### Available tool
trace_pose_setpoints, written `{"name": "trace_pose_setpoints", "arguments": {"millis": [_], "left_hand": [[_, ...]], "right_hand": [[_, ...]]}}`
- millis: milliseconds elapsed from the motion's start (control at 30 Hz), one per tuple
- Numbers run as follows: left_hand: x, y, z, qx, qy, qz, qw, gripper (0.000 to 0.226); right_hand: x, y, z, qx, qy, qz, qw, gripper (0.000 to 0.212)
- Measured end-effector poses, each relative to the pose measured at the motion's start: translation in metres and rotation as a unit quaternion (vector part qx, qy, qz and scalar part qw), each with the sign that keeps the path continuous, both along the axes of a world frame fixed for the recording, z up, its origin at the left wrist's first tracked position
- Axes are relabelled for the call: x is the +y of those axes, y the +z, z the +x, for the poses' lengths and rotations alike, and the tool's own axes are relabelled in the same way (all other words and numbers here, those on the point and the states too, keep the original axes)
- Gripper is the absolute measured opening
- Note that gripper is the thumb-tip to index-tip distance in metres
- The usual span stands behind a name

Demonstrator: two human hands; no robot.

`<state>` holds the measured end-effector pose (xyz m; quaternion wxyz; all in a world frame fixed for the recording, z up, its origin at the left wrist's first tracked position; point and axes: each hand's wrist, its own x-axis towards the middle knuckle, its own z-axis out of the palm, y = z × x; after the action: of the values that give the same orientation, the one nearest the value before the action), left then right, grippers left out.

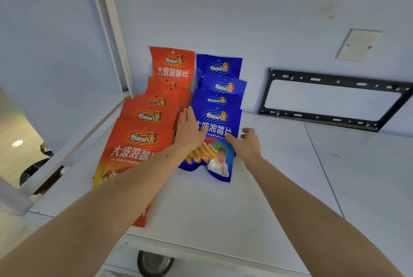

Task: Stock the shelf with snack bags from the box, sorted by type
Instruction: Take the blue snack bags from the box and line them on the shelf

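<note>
Your left hand (190,130) lies flat, fingers straight and together, against the left edge of the front blue bag (215,140), thumb across its face. Your right hand (245,142) is at the bag's right edge, fingers loosely spread, thumb on the bag front, fingertips past its right side over the shelf (279,176); it grips nothing that you can see. The front blue bag stands tilted back on the white shelf, leading a row of blue bags (220,80) that runs back to the wall (245,8). Just left, touching or nearly so, is a row of orange bags (156,106), overlapped the same way, the front one (131,149) partly under your left forearm. A black bracket (335,97) is mounted on the wall to the right, a blank plate (358,44) above it. A metal bowl (154,263) shows below the shelf's front edge
</note>
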<state>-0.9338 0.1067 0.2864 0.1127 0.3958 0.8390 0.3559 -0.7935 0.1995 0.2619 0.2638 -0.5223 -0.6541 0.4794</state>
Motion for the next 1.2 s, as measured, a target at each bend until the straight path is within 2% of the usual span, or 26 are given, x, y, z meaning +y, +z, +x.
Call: {"name": "trace_pose_setpoints", "arguments": {"millis": [100, 200, 400, 800, 1200], "left_hand": [[-0.005, 0.006, 0.013, 0.092, -0.026, -0.028, 0.995, 0.078], [-0.005, 0.009, 0.03, 0.167, -0.064, -0.054, 0.982, 0.074], [0.005, 0.009, 0.076, 0.253, -0.143, -0.101, 0.952, 0.067], [0.013, -0.003, 0.229, 0.258, -0.357, -0.101, 0.892, 0.047], [-0.002, -0.013, 0.509, 0.26, -0.515, 0.005, 0.817, 0.04]], "right_hand": [[-0.002, 0.006, 0.024, -0.063, 0.024, 0.09, 0.994, 0.056], [-0.004, 0.012, 0.053, -0.157, 0.046, 0.172, 0.971, 0.048], [-0.013, 0.015, 0.121, -0.243, 0.034, 0.228, 0.942, 0.04], [-0.069, 0.014, 0.3, -0.298, -0.127, 0.214, 0.921, 0.033], [-0.158, 0.003, 0.568, -0.346, -0.261, 0.171, 0.885, 0.033]]}}
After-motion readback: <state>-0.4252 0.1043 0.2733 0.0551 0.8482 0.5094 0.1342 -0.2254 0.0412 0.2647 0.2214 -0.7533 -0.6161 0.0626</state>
